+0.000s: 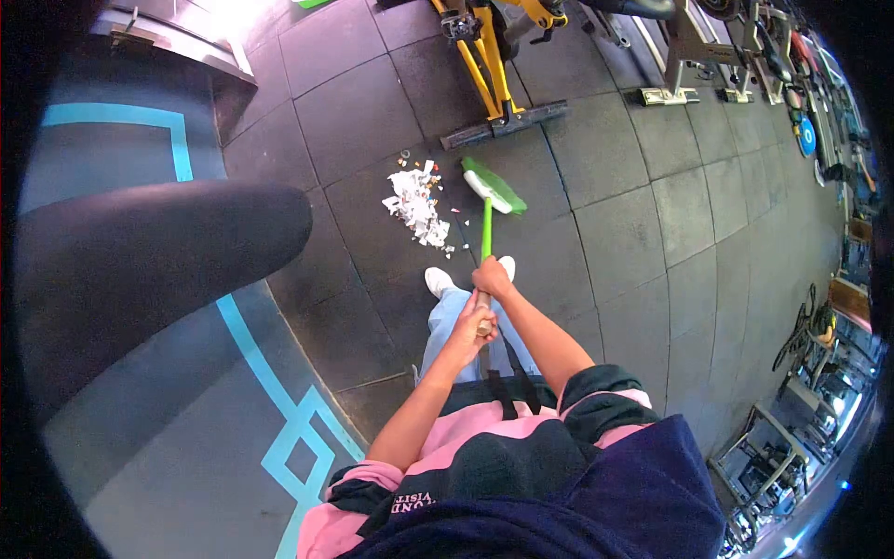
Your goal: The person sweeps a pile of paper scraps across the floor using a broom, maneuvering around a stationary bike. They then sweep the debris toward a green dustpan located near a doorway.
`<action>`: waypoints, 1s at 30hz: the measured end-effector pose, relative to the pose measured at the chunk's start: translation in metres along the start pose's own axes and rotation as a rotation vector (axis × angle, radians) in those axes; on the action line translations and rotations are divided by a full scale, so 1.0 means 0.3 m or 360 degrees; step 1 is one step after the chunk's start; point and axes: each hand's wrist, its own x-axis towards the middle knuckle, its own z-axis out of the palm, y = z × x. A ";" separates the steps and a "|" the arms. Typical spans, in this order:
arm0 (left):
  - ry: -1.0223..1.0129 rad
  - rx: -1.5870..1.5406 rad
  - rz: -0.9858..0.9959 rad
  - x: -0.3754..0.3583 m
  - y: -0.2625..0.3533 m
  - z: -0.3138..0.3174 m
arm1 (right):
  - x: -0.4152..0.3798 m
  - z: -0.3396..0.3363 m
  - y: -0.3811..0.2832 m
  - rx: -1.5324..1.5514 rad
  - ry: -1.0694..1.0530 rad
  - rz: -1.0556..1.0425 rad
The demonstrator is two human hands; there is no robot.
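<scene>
Both of my hands are closed around the handle of a broom [487,228], which has a green stick and a white-and-green head with green bristles. My left hand [472,328] grips near the handle's top end, close to my waist. Lower down the stick, my right hand [493,277] is wrapped around it. The bristles rest on the dark tiled floor, a little right of a pile of torn white paper scraps [416,203]. Small orange, red and brown bits lie among the scraps, and a few loose pieces sit between pile and broom.
Ahead stands a yellow exercise bike [494,70] on a black foot bar. More gym machines [694,56] line the far right. On the left is a dark wall [200,410] with blue stripes, and a large dark rounded shape [168,270] juts in. My white shoes [439,281] are near the pile.
</scene>
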 end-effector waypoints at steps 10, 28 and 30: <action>-0.0069 0.0353 0.0025 -0.141 -0.213 0.194 | -0.302 -0.142 0.110 0.0154 -0.0125 -0.0191; 0.0208 0.0555 0.0049 -0.109 -0.100 0.193 | -0.190 -0.052 0.096 0.1320 -0.0456 0.0158; 0.0182 0.0594 0.0163 -0.118 -0.113 0.211 | -0.218 -0.078 0.074 0.1294 -0.0401 0.0129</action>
